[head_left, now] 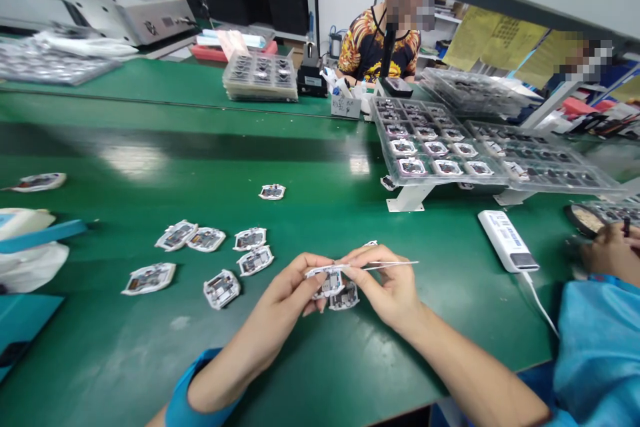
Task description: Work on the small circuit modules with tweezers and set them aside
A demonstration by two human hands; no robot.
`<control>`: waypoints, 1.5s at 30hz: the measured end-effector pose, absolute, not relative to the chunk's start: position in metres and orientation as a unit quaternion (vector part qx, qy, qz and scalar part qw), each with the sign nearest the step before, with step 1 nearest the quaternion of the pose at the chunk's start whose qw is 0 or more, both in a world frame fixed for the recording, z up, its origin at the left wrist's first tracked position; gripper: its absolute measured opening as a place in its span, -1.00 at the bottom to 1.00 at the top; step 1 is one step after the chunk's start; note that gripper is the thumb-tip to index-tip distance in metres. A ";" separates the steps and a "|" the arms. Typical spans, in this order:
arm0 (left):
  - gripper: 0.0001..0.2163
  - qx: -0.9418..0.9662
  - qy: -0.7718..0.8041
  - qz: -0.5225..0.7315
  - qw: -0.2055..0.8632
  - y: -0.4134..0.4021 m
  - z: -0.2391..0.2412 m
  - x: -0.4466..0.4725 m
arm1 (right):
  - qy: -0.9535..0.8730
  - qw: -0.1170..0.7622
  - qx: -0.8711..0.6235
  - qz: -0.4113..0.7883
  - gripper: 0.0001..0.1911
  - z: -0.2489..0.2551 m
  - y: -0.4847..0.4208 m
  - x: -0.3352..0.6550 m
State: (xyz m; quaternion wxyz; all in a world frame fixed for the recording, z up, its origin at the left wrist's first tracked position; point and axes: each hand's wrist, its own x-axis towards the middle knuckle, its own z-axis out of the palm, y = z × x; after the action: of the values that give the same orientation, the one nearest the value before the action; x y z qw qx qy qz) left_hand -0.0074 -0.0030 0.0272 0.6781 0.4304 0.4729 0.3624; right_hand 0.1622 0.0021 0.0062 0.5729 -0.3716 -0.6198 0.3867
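Note:
My left hand [290,290] is closed on a small white-framed electronic module [327,282], gripping its left side between thumb and fingers. At the upper right of this module, my right hand [387,283] pinches a slim, pale pair of tweezers [393,265]; their narrow end points right. The tips are hidden by the fingers. Just below the held module, another module [344,296] shows, partly covered. Behind the right hand, a bit of a further module [370,244] peeks out. More modules [223,289] lie loose on the green table, left of my hands.
Clear trays [435,177] of modules stand on raised white supports at the right. A white scanner-like device [507,240] with a cable lies below them. A co-worker's hand [613,253] and blue sleeve are at the right edge. Stacked trays [261,83] sit on the far shelf.

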 end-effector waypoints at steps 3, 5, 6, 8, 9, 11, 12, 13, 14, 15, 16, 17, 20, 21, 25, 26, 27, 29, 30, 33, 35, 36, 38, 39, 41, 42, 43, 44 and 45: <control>-0.74 0.430 0.479 0.361 0.675 -0.003 0.028 -0.007 | -0.596 0.584 -0.375 0.404 -0.96 0.004 0.001 0.160; -0.73 0.432 0.478 0.363 0.673 -0.003 0.028 -0.007 | -0.589 0.591 -0.372 0.408 -0.96 0.004 0.001 0.159; -0.73 0.433 0.476 0.364 0.673 -0.003 0.027 -0.007 | -0.589 0.592 -0.371 0.405 -0.96 0.004 0.000 0.159; -0.74 0.434 0.473 0.366 0.674 -0.004 0.025 -0.007 | -0.597 0.593 -0.368 0.395 -0.96 0.004 0.000 0.159; -0.74 0.435 0.471 0.366 0.674 -0.004 0.024 -0.007 | -0.605 0.592 -0.366 0.387 -0.96 0.004 0.000 0.159; -0.75 0.434 0.470 0.369 0.674 -0.004 0.022 -0.007 | -0.627 0.586 -0.358 0.367 -0.94 0.004 0.001 0.160; -0.75 0.433 0.471 0.372 0.673 -0.004 0.021 -0.007 | -0.639 0.583 -0.354 0.354 -0.93 0.005 0.001 0.160; -0.76 0.431 0.472 0.374 0.672 -0.004 0.020 -0.007 | -0.652 0.581 -0.350 0.340 -0.91 0.005 0.002 0.160; -0.77 0.429 0.472 0.377 0.672 -0.004 0.019 -0.007 | -0.663 0.580 -0.345 0.326 -0.90 0.006 0.002 0.161; -0.78 0.425 0.473 0.380 0.672 -0.004 0.019 -0.006 | -0.671 0.581 -0.340 0.312 -0.90 0.006 0.002 0.160; -0.79 0.418 0.473 0.384 0.674 -0.004 0.020 -0.006 | -0.675 0.584 -0.334 0.302 -0.89 0.006 0.002 0.160; -0.80 0.408 0.472 0.389 0.678 -0.003 0.020 -0.006 | -0.677 0.589 -0.328 0.295 -0.88 0.006 0.002 0.159; -0.82 0.363 0.469 0.407 0.695 -0.002 0.022 -0.004 | -0.665 0.607 -0.316 0.300 -0.87 0.006 0.001 0.157; -0.82 0.351 0.468 0.412 0.699 -0.002 0.022 -0.004 | -0.658 0.610 -0.316 0.309 -0.87 0.005 0.000 0.157; -0.81 0.349 0.457 0.411 0.707 -0.002 0.023 -0.005 | -0.637 0.609 -0.327 0.342 -0.85 0.004 -0.001 0.157; -0.81 0.357 0.454 0.405 0.709 -0.003 0.024 -0.005 | -0.635 0.609 -0.327 0.346 -0.85 0.005 -0.001 0.157; -0.81 0.368 0.450 0.399 0.709 -0.003 0.026 -0.006 | -0.633 0.608 -0.326 0.350 -0.84 0.005 0.000 0.158; -0.81 0.397 0.440 0.389 0.706 -0.004 0.029 -0.009 | -0.630 0.605 -0.326 0.361 -0.85 0.006 0.001 0.159; -0.81 0.412 0.431 0.383 0.705 -0.005 0.029 -0.010 | -0.627 0.604 -0.327 0.368 -0.85 0.007 0.002 0.160; -0.74 0.459 0.395 0.358 0.711 -0.004 0.028 -0.013 | -0.611 0.607 -0.330 0.385 -0.85 0.008 0.003 0.161; -0.68 0.474 0.378 0.350 0.714 -0.003 0.024 -0.014 | -0.606 0.608 -0.335 0.388 -0.85 0.008 0.003 0.162; -0.67 0.478 0.377 0.351 0.712 -0.003 0.021 -0.014 | -0.605 0.607 -0.338 0.389 -0.85 0.008 0.003 0.162; -0.67 0.484 0.382 0.355 0.703 -0.001 0.016 -0.013 | -0.603 0.604 -0.342 0.393 -0.86 0.008 0.003 0.162; -0.68 0.488 0.387 0.358 0.696 -0.001 0.014 -0.013 | -0.601 0.603 -0.344 0.396 -0.87 0.008 0.002 0.162; -0.71 0.505 0.396 0.361 0.677 0.001 0.010 -0.014 | -0.591 0.609 -0.345 0.401 -0.87 0.008 0.002 0.162; -0.72 0.516 0.401 0.362 0.665 0.002 0.007 -0.014 | -0.586 0.616 -0.342 0.400 -0.86 0.008 0.001 0.161; -0.73 0.528 0.406 0.363 0.652 0.004 0.005 -0.014 | -0.581 0.624 -0.338 0.397 -0.85 0.008 0.001 0.161; -0.74 0.545 0.412 0.363 0.634 0.006 0.002 -0.014 | -0.579 0.632 -0.334 0.392 -0.84 0.007 0.000 0.161; -0.75 0.565 0.417 0.363 0.612 0.008 -0.001 -0.015 | -0.582 0.637 -0.330 0.384 -0.83 0.007 -0.001 0.161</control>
State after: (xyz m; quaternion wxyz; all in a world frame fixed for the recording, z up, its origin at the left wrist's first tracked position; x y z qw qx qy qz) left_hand -0.0149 0.0082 -0.0010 0.6122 0.5647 0.4174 0.3634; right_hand 0.1612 -0.0007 0.0069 0.6368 -0.3296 -0.5816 0.3841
